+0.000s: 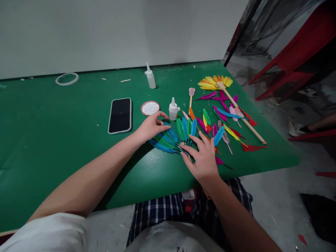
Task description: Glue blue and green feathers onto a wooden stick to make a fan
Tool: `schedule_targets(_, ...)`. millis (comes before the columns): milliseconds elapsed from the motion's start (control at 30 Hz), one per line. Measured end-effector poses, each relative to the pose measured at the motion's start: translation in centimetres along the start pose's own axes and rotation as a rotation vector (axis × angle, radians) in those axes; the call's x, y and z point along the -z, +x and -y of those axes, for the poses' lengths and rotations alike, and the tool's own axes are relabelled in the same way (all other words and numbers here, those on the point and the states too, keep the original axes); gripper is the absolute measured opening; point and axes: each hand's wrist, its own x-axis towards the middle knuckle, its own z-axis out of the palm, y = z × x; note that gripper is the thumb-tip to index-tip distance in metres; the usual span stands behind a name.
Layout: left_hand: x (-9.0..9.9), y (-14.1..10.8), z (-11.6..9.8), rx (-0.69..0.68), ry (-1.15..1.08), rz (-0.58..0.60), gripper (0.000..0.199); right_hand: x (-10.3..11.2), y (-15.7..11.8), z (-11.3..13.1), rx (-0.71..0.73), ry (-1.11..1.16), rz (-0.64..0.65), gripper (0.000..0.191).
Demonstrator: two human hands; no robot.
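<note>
A half-spread fan of blue and green feathers (162,141) lies on the table before me, its quills meeting at a wooden piece partly hidden by my fingers. My left hand (153,126) is at the fan's upper left, thumb near a blue feather's tip, thumb and fingers apart. Over the quill ends rests my right hand (203,157), fingers spread and touching the fan. A small white glue bottle (173,110) stands just above the feathers. Beside it is a round red-rimmed lid (150,108) with white stuff inside.
Loose coloured feathers (228,131) lie to the right. Beyond them is a yellow-orange feather fan (215,83) with a long wooden handle and red tassel. A phone (120,116), second glue bottle (150,77) and tape ring (67,79) are on the green table (65,122).
</note>
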Motion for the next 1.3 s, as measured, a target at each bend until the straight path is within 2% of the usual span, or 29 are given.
schedule_targets(467,-0.09,-0.08,0.22,-0.026,0.022,-0.013,0.030,-0.61,0.09,-0.17,0.010,0.003,-0.055,0.019)
schedule_targets(1133,-0.11,-0.12,0.16,-0.054,0.021,-0.010,0.026,-0.53,-0.16,-0.55,0.033,0.045,-0.037,0.021)
schedule_targets(1300,-0.17,-0.17,0.06,-0.028,0.006,-0.010,0.028,-0.32,-0.07,-1.01,0.067,0.068,-0.145,0.027)
